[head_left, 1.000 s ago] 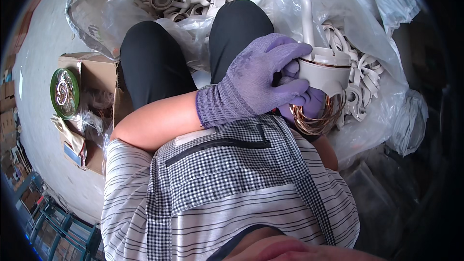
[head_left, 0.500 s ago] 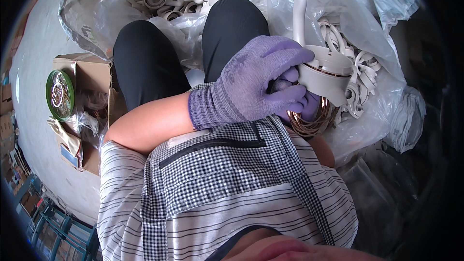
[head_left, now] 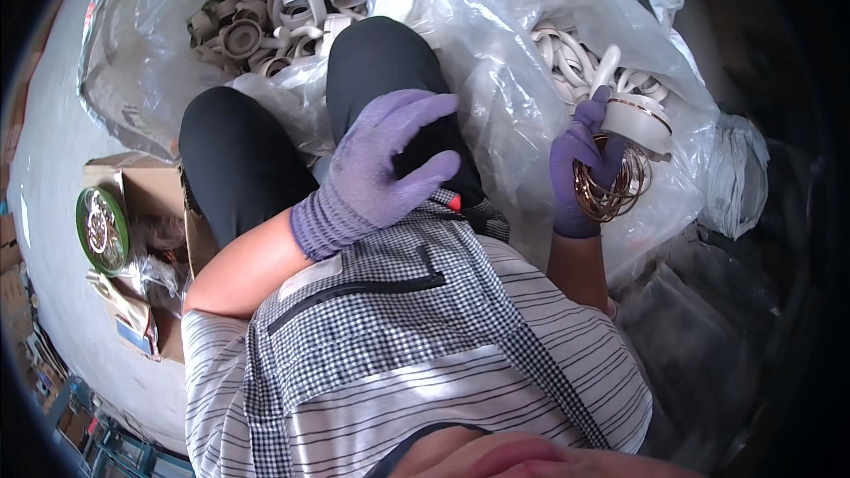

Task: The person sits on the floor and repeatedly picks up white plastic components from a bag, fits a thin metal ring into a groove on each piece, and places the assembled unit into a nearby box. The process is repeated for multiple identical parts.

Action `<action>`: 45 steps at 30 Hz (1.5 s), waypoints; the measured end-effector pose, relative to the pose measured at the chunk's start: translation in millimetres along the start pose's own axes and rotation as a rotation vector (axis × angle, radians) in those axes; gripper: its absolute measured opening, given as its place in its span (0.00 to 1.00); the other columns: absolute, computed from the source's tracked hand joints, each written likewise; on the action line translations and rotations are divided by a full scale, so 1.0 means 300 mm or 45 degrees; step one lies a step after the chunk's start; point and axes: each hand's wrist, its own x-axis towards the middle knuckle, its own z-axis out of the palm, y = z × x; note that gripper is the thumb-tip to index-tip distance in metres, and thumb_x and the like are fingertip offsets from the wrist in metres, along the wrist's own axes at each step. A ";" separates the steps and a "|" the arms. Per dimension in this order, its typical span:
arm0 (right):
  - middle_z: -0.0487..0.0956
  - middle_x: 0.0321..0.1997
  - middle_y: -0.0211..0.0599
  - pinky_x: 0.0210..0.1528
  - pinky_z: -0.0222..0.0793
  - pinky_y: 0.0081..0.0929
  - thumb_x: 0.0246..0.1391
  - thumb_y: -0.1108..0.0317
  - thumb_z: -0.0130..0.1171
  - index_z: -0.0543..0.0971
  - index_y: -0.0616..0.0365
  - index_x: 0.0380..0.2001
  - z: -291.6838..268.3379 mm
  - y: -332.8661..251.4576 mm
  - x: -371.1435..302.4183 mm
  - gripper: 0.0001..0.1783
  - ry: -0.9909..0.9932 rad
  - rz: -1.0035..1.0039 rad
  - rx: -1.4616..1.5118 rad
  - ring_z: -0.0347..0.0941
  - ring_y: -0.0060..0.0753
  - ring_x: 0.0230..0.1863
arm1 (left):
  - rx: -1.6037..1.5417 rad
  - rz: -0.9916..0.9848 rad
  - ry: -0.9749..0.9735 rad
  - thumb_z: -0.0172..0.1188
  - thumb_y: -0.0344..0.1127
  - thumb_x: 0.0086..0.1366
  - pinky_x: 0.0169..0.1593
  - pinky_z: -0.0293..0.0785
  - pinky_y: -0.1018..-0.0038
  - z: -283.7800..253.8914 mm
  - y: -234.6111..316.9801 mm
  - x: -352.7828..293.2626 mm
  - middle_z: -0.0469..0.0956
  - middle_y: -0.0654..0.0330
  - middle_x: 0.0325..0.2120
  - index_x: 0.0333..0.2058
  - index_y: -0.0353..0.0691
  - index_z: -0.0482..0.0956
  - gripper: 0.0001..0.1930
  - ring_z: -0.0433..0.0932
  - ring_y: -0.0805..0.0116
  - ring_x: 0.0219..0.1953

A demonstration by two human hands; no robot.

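Note:
My left hand [head_left: 376,164], in a purple knit glove, hovers over my lap with its fingers apart and nothing in it. On the right, my gloved right hand [head_left: 574,159] is at the near side of an open clear plastic bag [head_left: 496,53]. Its fingers are on an off-white, ring-shaped plastic part [head_left: 639,127] with a curved handle and a thin copper-coloured band round it. A bundle of thin copper-coloured wire rings [head_left: 611,199] hangs about the same hand. The part partly covers the fingertips. White curved plastic pieces [head_left: 562,51] lie inside the bag behind it.
At the far left, another clear bag [head_left: 133,62] holds many greyish ring-shaped plastic parts [head_left: 241,38]. A cardboard box [head_left: 150,181] stands left of my knees, with a round green-rimmed dish [head_left: 103,232] and a pale glove [head_left: 119,296] by it.
My right hand has carried the plastic part and wire rings outward to the right bag. My left hand has let go of the part and drawn back left over my lap, fingers spread.

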 end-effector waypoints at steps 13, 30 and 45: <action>0.82 0.48 0.55 0.38 0.72 0.26 0.73 0.50 0.50 0.70 0.58 0.65 -0.204 -0.428 0.049 0.28 0.238 -0.437 -0.237 0.67 0.25 0.24 | -0.131 -0.111 -0.095 0.69 0.29 0.63 0.61 0.72 0.69 -0.016 -0.063 -0.033 0.78 0.50 0.53 0.59 0.32 0.76 0.25 0.78 0.61 0.55; 0.81 0.40 0.38 0.19 0.57 0.18 0.75 0.55 0.44 0.75 0.53 0.60 -0.041 0.422 0.215 0.21 -0.064 0.625 -0.423 0.54 0.13 0.14 | 1.129 -0.597 -0.096 0.68 0.45 0.57 0.67 0.69 0.57 -0.597 -0.898 0.440 0.64 0.47 0.68 0.70 0.48 0.64 0.42 0.69 0.43 0.66; 0.80 0.38 0.38 0.14 0.56 0.16 0.77 0.57 0.39 0.73 0.52 0.64 -0.055 0.396 0.222 0.22 -0.161 0.587 -0.408 0.53 0.11 0.11 | 1.150 -0.449 0.400 0.71 0.42 0.55 0.61 0.74 0.57 -0.726 -0.792 0.536 0.79 0.50 0.52 0.54 0.48 0.77 0.27 0.77 0.47 0.57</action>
